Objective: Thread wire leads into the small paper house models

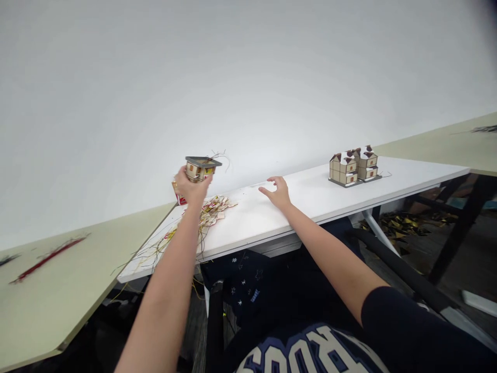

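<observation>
My left hand [191, 187] grips a small model house [199, 170], raised above the left part of the white table. Its grey base faces up, and thin wires stick out from it. Below that hand lies a tangled pile of wires with small pale and red pieces [213, 211]. Partly hidden behind my left wrist is a red and yellow box-like item [180, 197]. My right hand [278, 194] is over the middle of the table, thumb and fingers apart, holding nothing. Two more model houses [354, 167] stand upright side by side on the right, with brown and white roofs.
The white table [310, 207] stands against a pale wall. A yellowish table [46, 300] on the left bears a bundle of red wires [50, 259]. Another yellowish table [435, 140] is at the right, with dark wires on it. Gold pieces [404, 228] lie beneath the table.
</observation>
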`<state>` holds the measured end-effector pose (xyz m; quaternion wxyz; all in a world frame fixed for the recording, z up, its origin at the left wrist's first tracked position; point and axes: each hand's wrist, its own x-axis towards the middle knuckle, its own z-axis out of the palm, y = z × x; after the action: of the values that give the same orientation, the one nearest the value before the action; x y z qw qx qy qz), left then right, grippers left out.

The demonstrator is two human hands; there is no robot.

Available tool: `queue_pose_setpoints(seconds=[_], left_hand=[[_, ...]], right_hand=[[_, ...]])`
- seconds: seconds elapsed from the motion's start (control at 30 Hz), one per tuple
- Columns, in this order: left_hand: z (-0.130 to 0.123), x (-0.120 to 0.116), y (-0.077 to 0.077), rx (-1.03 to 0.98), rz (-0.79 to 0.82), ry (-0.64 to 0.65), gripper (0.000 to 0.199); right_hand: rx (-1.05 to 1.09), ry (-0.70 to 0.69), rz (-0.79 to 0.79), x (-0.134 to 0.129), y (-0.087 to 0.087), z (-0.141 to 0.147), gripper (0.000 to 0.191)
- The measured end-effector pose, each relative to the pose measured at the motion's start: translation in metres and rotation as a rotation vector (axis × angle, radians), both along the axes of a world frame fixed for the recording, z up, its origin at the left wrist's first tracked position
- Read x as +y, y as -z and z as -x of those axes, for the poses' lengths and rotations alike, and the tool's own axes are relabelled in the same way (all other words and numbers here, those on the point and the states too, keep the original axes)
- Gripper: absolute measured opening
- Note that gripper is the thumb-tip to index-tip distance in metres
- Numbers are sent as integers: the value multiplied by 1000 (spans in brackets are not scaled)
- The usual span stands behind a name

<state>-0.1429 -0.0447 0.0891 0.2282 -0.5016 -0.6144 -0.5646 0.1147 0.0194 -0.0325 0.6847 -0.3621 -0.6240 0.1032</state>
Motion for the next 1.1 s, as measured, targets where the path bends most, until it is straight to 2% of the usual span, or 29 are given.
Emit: queue_pose_setpoints(seconds=[0.13, 0.2, 0.27, 0.37, 0.47, 0.57, 0.73, 0.87, 0.97, 1.1], left_hand=[[73, -35, -34, 313, 119, -216, 74], [116, -53, -43, 501, 196, -328, 64], [161, -70, -45, 675, 319, -398, 46], [224, -95, -36, 864, 541, -499, 21], [271, -118, -18, 1014, 716, -669, 21], [299, -138, 0, 1081, 875, -745, 20], [313, -157, 16, 1078, 981, -720, 22], [299, -151, 14, 1017, 1013, -751, 24], [270, -128, 2, 940, 1043, -777, 33], [203, -80, -17, 713, 1126, -565, 50]], right_hand=[[-7, -10, 21, -3, -2, 1, 43], [-21, -13, 42, -5, -3, 1, 42], [-39, -10, 61, -6, -4, 2, 41], [-60, -1, 69, -5, -4, 2, 40], [-79, 6, 78, -4, -3, 3, 39], [-98, 7, 93, -3, -2, 3, 38], [-118, 4, 98, -3, -1, 3, 38], [-118, -9, 99, -3, -1, 3, 38], [-119, -13, 102, -4, -1, 3, 37], [-121, -9, 99, -4, -1, 3, 36]])
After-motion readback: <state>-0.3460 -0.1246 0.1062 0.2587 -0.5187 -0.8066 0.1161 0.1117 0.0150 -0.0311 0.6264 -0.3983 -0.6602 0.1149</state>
